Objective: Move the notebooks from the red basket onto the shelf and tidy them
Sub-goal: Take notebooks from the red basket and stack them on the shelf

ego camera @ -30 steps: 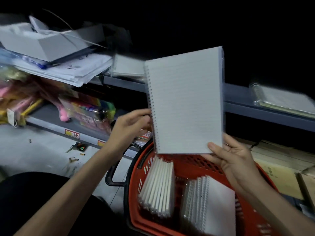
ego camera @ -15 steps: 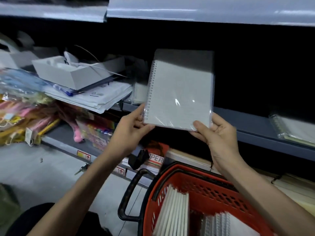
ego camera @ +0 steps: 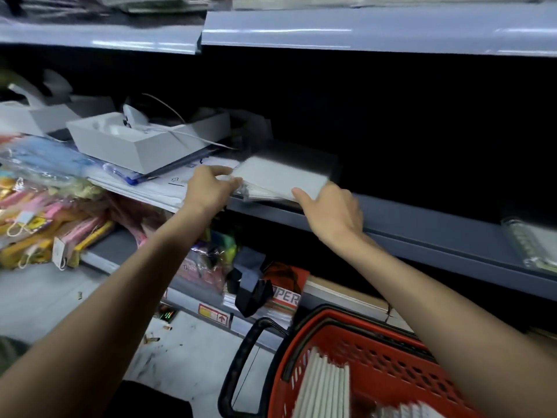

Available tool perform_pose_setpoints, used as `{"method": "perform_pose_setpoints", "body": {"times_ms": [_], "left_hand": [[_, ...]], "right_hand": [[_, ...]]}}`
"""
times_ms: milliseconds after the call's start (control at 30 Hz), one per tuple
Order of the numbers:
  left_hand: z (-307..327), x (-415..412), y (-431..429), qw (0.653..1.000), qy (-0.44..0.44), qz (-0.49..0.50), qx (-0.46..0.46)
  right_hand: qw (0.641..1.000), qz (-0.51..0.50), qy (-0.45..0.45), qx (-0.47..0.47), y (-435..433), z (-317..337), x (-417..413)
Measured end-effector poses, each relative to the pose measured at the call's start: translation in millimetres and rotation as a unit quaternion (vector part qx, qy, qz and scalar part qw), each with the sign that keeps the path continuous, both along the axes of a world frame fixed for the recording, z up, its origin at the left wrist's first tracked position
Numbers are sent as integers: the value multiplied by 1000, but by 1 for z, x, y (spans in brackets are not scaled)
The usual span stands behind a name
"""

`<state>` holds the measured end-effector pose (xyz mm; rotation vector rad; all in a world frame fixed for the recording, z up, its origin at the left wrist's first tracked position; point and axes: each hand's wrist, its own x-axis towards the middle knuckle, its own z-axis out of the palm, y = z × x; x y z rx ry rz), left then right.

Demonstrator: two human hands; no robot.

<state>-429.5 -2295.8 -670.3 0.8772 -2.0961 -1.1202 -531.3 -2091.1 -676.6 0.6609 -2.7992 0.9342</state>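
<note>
Both outstretched: left hand (ego camera: 208, 191), right hand (ego camera: 331, 212) pinch notebook (ego camera: 280, 179), apparently flat

White letters "PER" on the red packet (ego camera: 285, 298) at six o'clock, rest of the word hidden, red-and-yellow sticker (ego camera: 212, 314) with an up arrow on the lower shelf rail (ego camera: 190, 298) at seven o'clock, its print too small to read.
</note>
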Motion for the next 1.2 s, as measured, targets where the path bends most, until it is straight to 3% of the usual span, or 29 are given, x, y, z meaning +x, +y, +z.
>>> {"method": "perform_pose_setpoints", "body": {"times_ms": [233, 367, 500, 700, 833, 967, 1033, 1200], "left_hand": [[10, 41, 29, 997, -20, -17, -70], [28, 58, 65, 975, -95, -86, -183], [44, 66, 116, 944, -157, -148, -249], [30, 67, 176, 919, -183, -224, -267], [-12, 61, 209, 910, -166, -277, -260], [-81, 61, 241, 914, -161, -300, -223], [-118, 64, 251, 901, -218, -313, -207], [-185, 69, 269, 826, -381, -359, -210]], "right_hand": [[999, 32, 22, -14, 51, 17, 11], [993, 103, 10, -55, 87, 31, 17], [989, 146, 8, -10, 126, 40, 27], [987, 146, 17, 71, 198, 29, 36], [976, 154, -28, 151, 252, 2, 49], [964, 168, -114, 174, 284, -60, 67], [953, 171, -182, 175, 291, -98, 78], [918, 136, -294, 230, 284, -171, 101]]}}
